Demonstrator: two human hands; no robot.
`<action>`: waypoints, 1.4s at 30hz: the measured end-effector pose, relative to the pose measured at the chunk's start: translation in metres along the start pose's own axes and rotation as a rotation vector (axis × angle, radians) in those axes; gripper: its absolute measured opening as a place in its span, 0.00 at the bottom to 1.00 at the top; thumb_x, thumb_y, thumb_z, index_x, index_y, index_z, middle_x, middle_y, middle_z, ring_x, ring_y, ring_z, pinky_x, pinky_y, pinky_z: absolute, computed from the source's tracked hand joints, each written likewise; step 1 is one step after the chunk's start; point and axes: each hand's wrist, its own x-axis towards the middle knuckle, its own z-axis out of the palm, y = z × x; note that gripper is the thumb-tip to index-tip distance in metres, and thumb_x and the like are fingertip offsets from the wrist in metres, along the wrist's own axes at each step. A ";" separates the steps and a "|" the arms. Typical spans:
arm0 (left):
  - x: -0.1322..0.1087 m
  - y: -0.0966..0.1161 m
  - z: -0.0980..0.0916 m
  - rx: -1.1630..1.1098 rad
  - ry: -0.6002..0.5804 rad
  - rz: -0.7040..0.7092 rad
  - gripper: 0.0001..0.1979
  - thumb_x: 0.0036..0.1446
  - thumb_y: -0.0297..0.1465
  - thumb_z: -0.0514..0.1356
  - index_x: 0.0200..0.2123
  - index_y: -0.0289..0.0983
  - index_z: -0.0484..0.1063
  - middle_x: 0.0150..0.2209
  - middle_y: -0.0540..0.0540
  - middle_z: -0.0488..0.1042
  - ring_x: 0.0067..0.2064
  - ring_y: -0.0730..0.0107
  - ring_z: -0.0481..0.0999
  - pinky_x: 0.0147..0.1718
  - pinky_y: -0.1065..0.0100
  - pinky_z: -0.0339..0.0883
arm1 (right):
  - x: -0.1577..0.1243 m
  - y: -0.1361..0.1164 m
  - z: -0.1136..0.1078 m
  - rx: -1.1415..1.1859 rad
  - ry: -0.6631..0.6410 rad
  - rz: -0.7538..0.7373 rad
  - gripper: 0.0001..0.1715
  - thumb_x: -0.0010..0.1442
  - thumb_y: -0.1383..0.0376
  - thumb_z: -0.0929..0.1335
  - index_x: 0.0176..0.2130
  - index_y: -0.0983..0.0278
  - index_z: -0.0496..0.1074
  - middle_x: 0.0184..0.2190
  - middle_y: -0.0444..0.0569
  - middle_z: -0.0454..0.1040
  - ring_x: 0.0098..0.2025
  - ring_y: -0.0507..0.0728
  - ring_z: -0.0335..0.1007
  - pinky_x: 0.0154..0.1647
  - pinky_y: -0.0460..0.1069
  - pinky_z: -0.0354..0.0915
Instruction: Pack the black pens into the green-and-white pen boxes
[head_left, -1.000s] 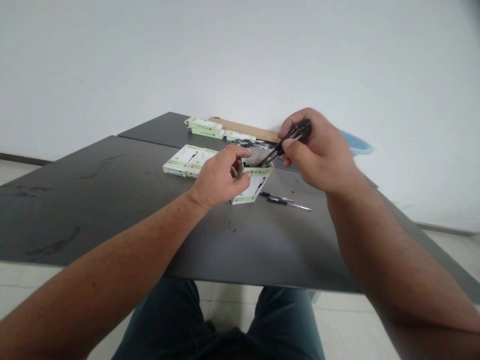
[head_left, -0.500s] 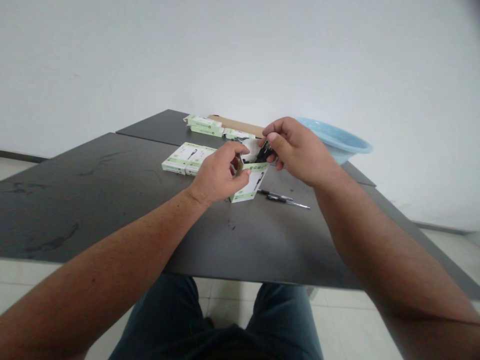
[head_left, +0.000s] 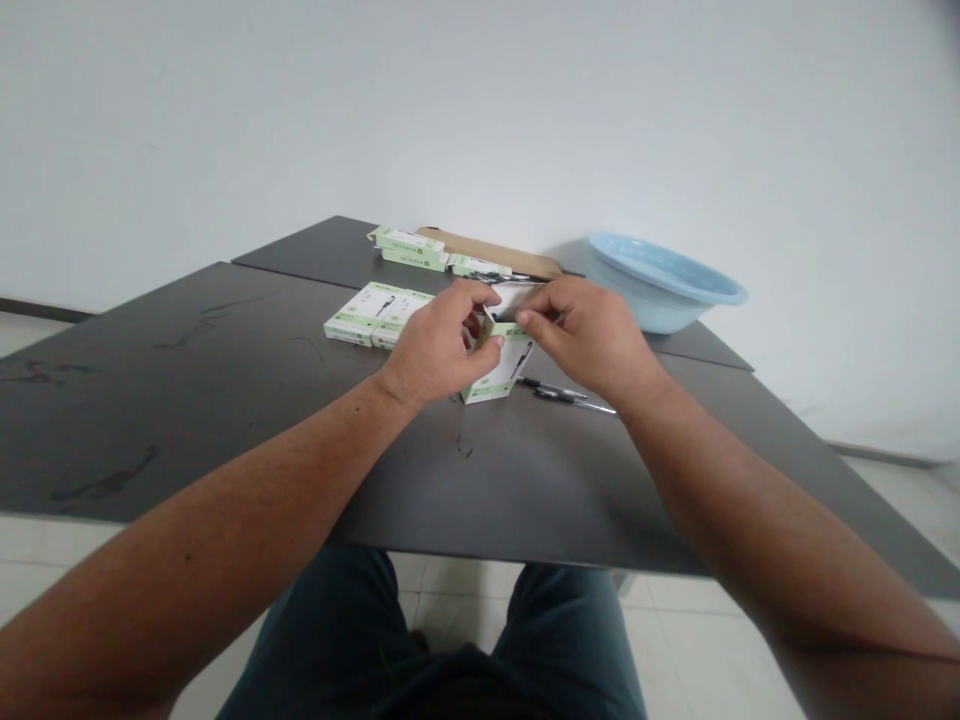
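Observation:
A white and green pen box [head_left: 498, 374] stands tilted on the dark table, its top open and its flap up. My left hand [head_left: 442, 340] grips it from the left, thumb across the front and fingers behind. At the box's upper right rim is my right hand [head_left: 589, 325], thumb and fingers drawn together. What its fingertips hold, if anything, is hidden, and the inside of the box barely shows. Just right of the box, two black and clear pens [head_left: 562, 394] lie on the table.
Several similar boxes [head_left: 375, 312] lie flat to the left, and more boxes [head_left: 411, 250] are stacked farther back. Other pens [head_left: 495, 276] rest behind my hands beside a brown cardboard piece [head_left: 495, 252]. A light blue basin [head_left: 660, 285] stands at the back right, near the white wall.
My right hand has moved down to the box's mouth. The bunch of black pens it held above the opening is no longer visible. My left hand keeps its grip.

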 end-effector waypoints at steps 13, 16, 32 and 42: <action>0.002 -0.001 0.001 0.029 0.023 -0.011 0.19 0.56 0.29 0.66 0.51 0.41 0.71 0.34 0.53 0.74 0.30 0.70 0.75 0.34 0.64 0.72 | -0.031 0.072 0.012 0.039 -0.132 0.174 0.21 0.71 0.60 0.68 0.59 0.61 0.79 0.50 0.54 0.86 0.46 0.62 0.82 0.51 0.57 0.75; 0.002 0.000 0.001 0.020 0.030 -0.010 0.19 0.56 0.28 0.66 0.51 0.41 0.71 0.33 0.53 0.73 0.29 0.70 0.74 0.33 0.64 0.72 | -0.034 0.080 0.020 -0.163 -0.503 0.106 0.23 0.66 0.65 0.72 0.59 0.64 0.79 0.52 0.54 0.86 0.50 0.63 0.82 0.53 0.55 0.72; 0.003 -0.005 0.001 0.002 0.021 -0.008 0.20 0.55 0.30 0.66 0.52 0.40 0.72 0.36 0.51 0.74 0.29 0.71 0.74 0.33 0.65 0.72 | -0.039 0.057 0.053 -0.352 -0.627 0.050 0.14 0.69 0.64 0.68 0.51 0.64 0.78 0.51 0.61 0.81 0.54 0.68 0.80 0.54 0.57 0.71; 0.002 -0.003 0.000 0.045 0.009 0.005 0.19 0.56 0.31 0.65 0.52 0.40 0.72 0.37 0.52 0.74 0.30 0.71 0.75 0.34 0.66 0.73 | -0.013 0.052 0.069 -0.264 -0.683 0.040 0.24 0.64 0.66 0.70 0.59 0.66 0.77 0.58 0.65 0.81 0.59 0.70 0.79 0.59 0.57 0.70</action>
